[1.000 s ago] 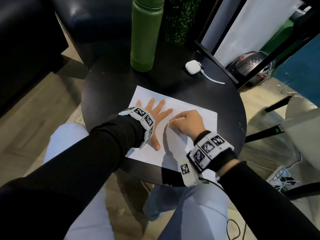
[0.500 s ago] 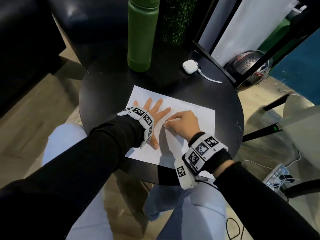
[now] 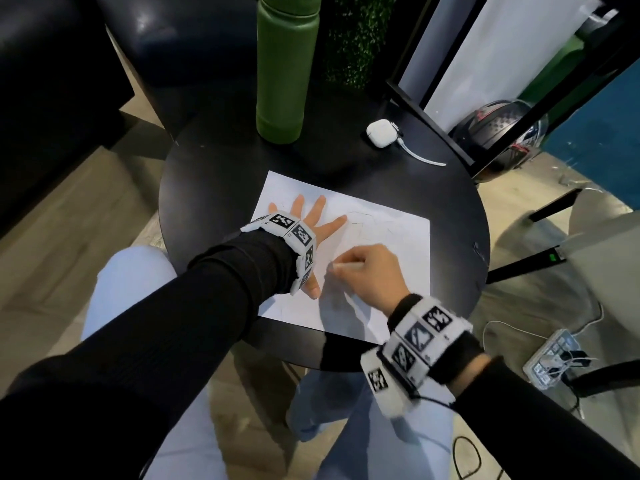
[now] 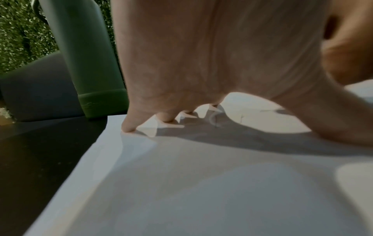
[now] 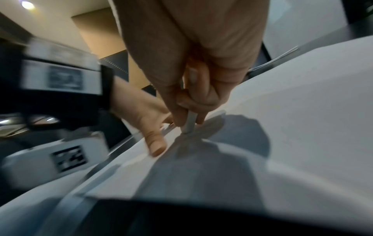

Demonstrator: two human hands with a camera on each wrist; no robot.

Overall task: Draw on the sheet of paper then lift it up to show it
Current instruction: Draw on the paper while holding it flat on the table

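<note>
Paper lies under the flat, spread left hand; right hand pinches a pen.

Head camera looked steeply down over both forearms at the round table, wrist cameras sat low and close, all three shared the paper.

Black sleeves, tagged wristbands, pale jeans

We see long black ribbed sleeves down to each wrist; the left hand and right hand each sit past a white blocky wristband bearing square black-and-white coded markers over a black strap, a thin black cable trailing from the right one, and light blue jeans below
</note>
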